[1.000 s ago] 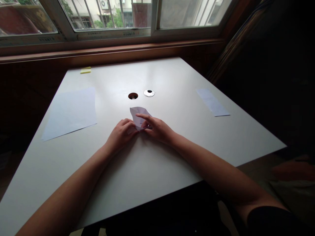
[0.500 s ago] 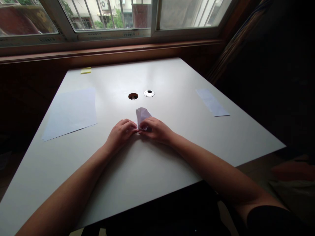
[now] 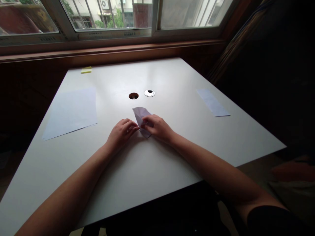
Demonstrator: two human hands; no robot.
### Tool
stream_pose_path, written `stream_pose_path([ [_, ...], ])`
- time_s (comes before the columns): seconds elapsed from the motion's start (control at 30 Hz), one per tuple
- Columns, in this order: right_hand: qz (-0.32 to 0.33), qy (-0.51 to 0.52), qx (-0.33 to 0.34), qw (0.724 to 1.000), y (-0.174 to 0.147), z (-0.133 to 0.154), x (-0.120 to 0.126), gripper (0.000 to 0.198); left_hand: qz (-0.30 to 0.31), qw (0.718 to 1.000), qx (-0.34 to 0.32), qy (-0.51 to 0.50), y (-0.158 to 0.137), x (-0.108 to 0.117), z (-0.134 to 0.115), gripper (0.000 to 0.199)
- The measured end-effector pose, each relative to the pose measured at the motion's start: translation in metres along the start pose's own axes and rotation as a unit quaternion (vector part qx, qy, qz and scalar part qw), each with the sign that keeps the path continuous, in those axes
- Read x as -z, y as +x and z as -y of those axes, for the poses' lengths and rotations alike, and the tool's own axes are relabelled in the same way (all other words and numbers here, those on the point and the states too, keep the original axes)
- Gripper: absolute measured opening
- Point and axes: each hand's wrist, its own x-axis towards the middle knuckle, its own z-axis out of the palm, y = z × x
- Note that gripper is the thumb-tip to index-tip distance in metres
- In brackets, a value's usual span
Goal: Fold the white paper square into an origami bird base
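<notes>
A small folded piece of white paper [image 3: 139, 112] is between my hands near the middle of the white table [image 3: 157, 164], its upper end fanned out and pointing away from me. My right hand [image 3: 158, 127] pinches it from the right, thumb and fingers closed over its side. At its lower left edge, my left hand [image 3: 123, 130] has its fingertips pressed together against the paper. The fingers cover part of the folds, and a lower corner shows under the right hand.
Larger white sheets [image 3: 72, 111] lie at the left. A narrow paper strip [image 3: 213, 103] lies at the right. Beyond my hands are a round hole [image 3: 133, 96] and its loose metallic cover [image 3: 149, 93]. A yellow sticky-note pad [image 3: 86, 70] sits by the far left edge, below the window.
The folded paper has turned slightly, its top tilting left and its lower corner now showing below the right hand. My right hand has shifted a little up and right; the left barely moved.
</notes>
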Motion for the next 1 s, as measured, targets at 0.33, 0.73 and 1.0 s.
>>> stream_pose_path([
  [0.33, 0.026, 0.019, 0.013, 0.999, -0.001, 0.005, -0.001, 0.025, -0.013, 0.999, -0.021, 0.041, 0.0, -0.001, -0.003, 0.021],
  [0.73, 0.051, 0.048, 0.09, 0.993, -0.002, -0.003, -0.004, 0.04, -0.135, 0.969, 0.06, -0.198, -0.005, 0.0, -0.003, 0.055],
  [1.0, 0.06, 0.052, 0.109, 0.991, -0.002, -0.004, 0.0, 0.04, -0.127, 0.969, 0.006, -0.211, -0.004, 0.009, 0.005, 0.015],
])
